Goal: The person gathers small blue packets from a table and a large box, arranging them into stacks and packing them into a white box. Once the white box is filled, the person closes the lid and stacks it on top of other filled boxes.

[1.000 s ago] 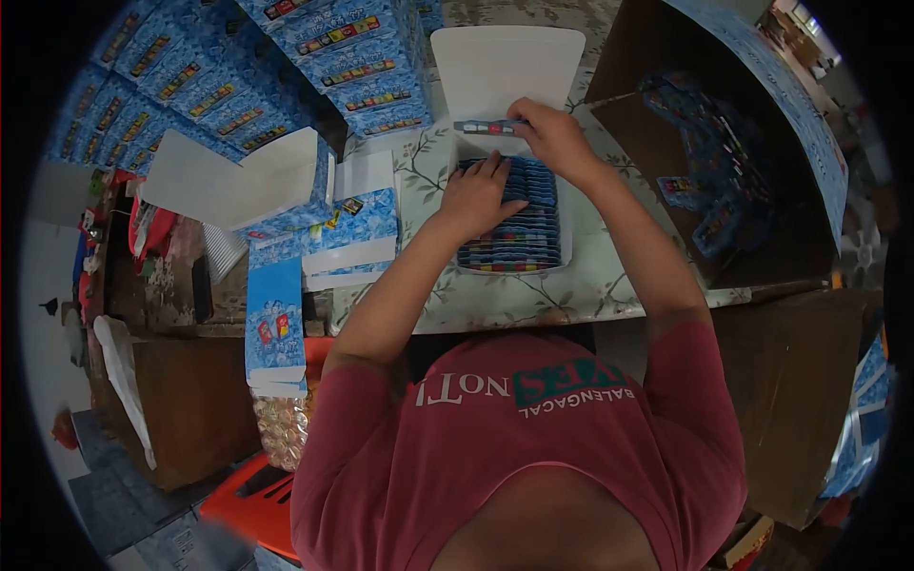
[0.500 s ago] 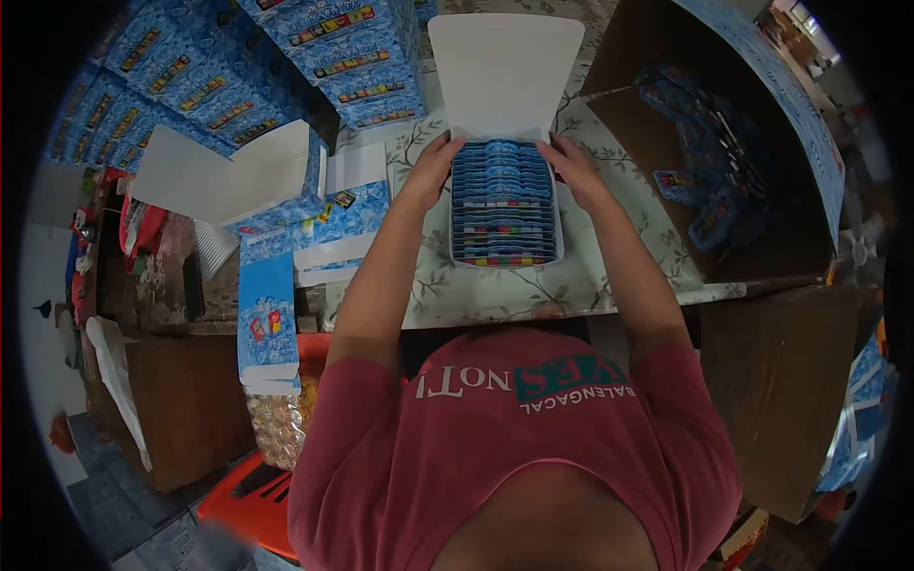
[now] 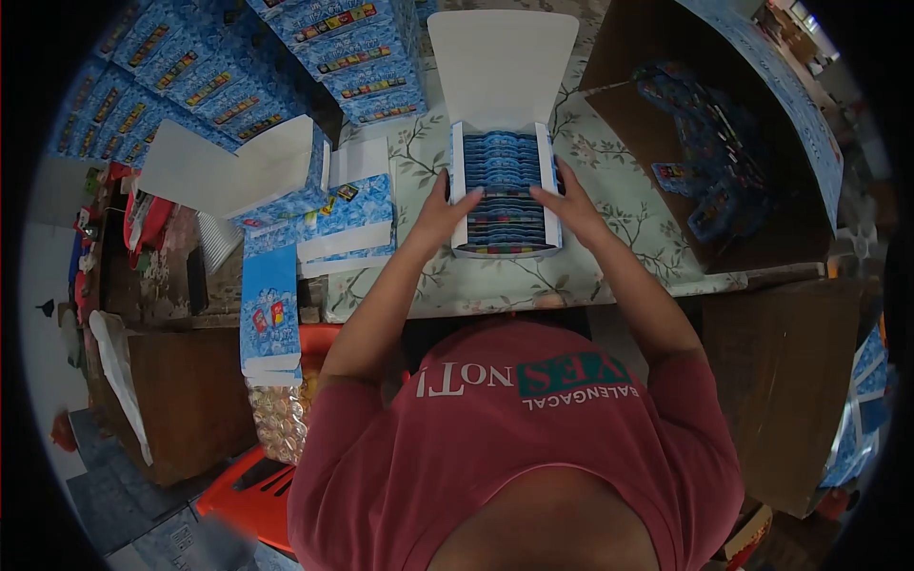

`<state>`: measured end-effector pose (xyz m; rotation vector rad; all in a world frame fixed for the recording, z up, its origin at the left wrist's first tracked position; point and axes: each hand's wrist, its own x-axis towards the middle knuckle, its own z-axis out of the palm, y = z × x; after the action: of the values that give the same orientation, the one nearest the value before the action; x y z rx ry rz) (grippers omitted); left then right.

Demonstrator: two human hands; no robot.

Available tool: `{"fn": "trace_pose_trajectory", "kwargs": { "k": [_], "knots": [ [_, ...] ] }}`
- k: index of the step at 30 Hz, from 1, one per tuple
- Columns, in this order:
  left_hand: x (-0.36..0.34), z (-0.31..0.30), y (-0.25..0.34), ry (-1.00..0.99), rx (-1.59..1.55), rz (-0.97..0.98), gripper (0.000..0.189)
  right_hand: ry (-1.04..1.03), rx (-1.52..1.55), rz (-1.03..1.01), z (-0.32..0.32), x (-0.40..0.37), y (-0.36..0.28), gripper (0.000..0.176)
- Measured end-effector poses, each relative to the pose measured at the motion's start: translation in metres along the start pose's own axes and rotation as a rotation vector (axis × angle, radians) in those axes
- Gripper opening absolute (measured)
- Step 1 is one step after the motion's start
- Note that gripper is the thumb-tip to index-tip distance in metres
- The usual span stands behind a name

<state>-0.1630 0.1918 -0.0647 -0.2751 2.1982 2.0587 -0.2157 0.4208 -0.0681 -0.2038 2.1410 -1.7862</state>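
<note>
In front of me on the table stands a white-lined box with its white lid raised at the far end. A row of blue packets fills it, several near ones showing coloured strips. My left hand grips the box's left side, its thumb bent over the edge onto the packets. On the right side my right hand holds the box the same way, thumb inward over the rim. The fingers of both hands are partly hidden behind the box walls.
A large carton with loose blue packets stands at the right. To the left are another open box and flat blue-printed cartons. Stacked blue boxes rise at the back left. The floral tablecloth ends near my body.
Both hands have slid from the far end of the box toward me, to its middle. White side flaps now stand along the packets, and the box has shifted slightly away from me.
</note>
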Motion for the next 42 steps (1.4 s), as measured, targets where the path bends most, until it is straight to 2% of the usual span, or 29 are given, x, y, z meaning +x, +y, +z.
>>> {"fn": "trace_pose_trajectory", "kwargs": {
  "k": [1,2,3,5,6,8,9,10,11,12,14,16,17,19,20,22,24,26,32,35,40,41,42],
  "knots": [
    [0.016,0.000,0.000,0.121,0.008,0.010,0.083,0.086,0.009,-0.013,0.001,0.017,-0.008,0.081],
    [0.035,-0.001,0.002,0.160,-0.097,0.021,0.080,0.189,0.096,-0.044,0.003,0.034,-0.016,0.071],
    [0.053,-0.004,0.003,0.161,-0.093,0.031,0.080,0.190,0.099,-0.055,-0.004,0.057,-0.014,0.071],
    [0.084,-0.010,0.004,0.061,-0.407,0.122,0.063,0.047,0.410,-0.037,-0.020,0.099,0.002,0.044],
    [0.092,-0.011,0.006,0.022,-0.493,0.234,0.042,0.049,0.413,-0.047,-0.022,0.104,0.001,0.044],
    [0.101,-0.019,0.005,0.037,-0.378,0.236,0.036,0.092,0.305,-0.070,-0.027,0.108,0.003,0.024],
    [0.102,-0.024,0.002,0.058,-0.268,0.228,0.036,0.093,0.306,-0.065,-0.031,0.104,0.005,0.024],
    [0.099,-0.030,0.000,0.058,-0.270,0.219,0.036,0.080,-0.040,-0.321,-0.036,0.092,0.004,0.023],
    [0.092,-0.036,-0.005,0.044,0.023,0.414,0.036,0.058,-0.391,-0.568,-0.040,0.079,0.004,0.022],
    [0.081,-0.039,-0.008,0.027,0.319,0.602,0.038,0.052,-0.390,-0.554,-0.043,0.065,0.002,0.022],
    [0.032,-0.039,0.000,-0.030,0.384,0.570,0.040,-0.094,-0.694,-0.678,-0.047,0.035,-0.005,0.028],
    [-0.011,-0.041,-0.004,-0.272,0.367,0.605,0.040,-0.131,-0.779,-0.661,-0.033,-0.016,-0.022,0.032],
    [-0.034,-0.035,0.000,-0.274,0.365,0.598,0.040,-0.163,-0.870,-0.666,-0.025,-0.036,-0.027,0.038],
    [-0.070,-0.022,0.009,-0.188,0.660,0.593,0.041,-0.145,-0.890,-0.656,-0.013,-0.063,-0.024,0.044],
    [-0.073,-0.020,0.009,-0.186,0.660,0.585,0.041,-0.122,-0.909,-0.651,-0.009,-0.070,-0.023,0.050],
    [-0.074,-0.019,0.009,-0.137,0.901,0.684,0.048,-0.092,-0.915,-0.675,-0.006,-0.070,-0.014,0.051],
    [-0.069,-0.018,0.004,-0.099,0.916,0.717,0.046,-0.053,-0.926,-0.700,-0.003,-0.065,-0.007,0.052],
    [-0.067,-0.016,-0.001,-0.065,0.925,0.751,0.045,0.022,-0.856,-0.802,-0.001,-0.063,-0.003,0.044],
    [-0.069,-0.014,0.006,-0.025,0.845,0.740,0.032,0.036,-0.732,-0.762,0.002,-0.069,-0.013,0.031],
    [-0.073,-0.018,-0.002,-0.050,0.884,0.760,0.035,0.037,-0.770,-0.830,0.004,-0.071,0.001,0.034],
    [-0.074,-0.022,-0.020,-0.039,1.052,0.923,0.044,0.085,-0.900,-0.897,0.013,-0.088,0.014,0.038],
    [-0.072,-0.021,-0.022,-0.035,0.924,0.869,0.048,0.090,-0.936,-0.917,0.010,-0.082,0.015,0.037],
    [-0.074,-0.020,-0.026,-0.023,0.806,0.822,0.053,0.018,-0.870,-0.843,0.005,-0.076,0.022,0.035]
  ]
}}
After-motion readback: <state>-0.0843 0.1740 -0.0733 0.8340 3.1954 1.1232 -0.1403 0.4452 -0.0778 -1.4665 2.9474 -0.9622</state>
